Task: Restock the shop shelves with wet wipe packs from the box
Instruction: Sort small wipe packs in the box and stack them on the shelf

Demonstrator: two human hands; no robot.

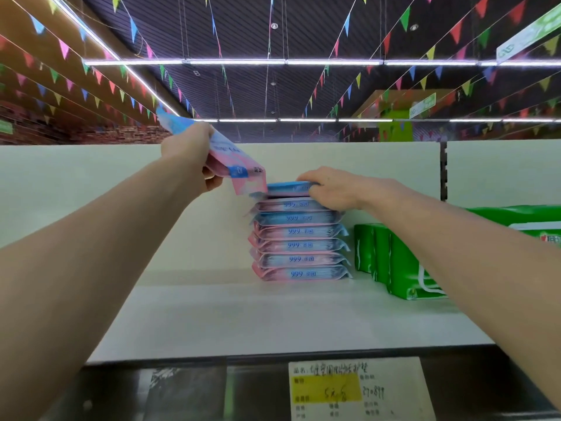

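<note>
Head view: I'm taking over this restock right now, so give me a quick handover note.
Done: a stack of about seven wet wipe packs stands on the shelf, beside green packs.
The left grip holds the held packs, tilted, up beside the stack's top.
The right grip rests on the top pack.
Left to do: probably set the held packs on the stack. The box is out of view.

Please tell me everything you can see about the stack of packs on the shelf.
The stack is about seven flat pink-and-blue packs of glossy soft film, printed "999", piled fairly straight on the white shelf. The right hand rests on its top pack. The left hand holds a spare pack tilted near the top. Green packs stand at its right.
</note>
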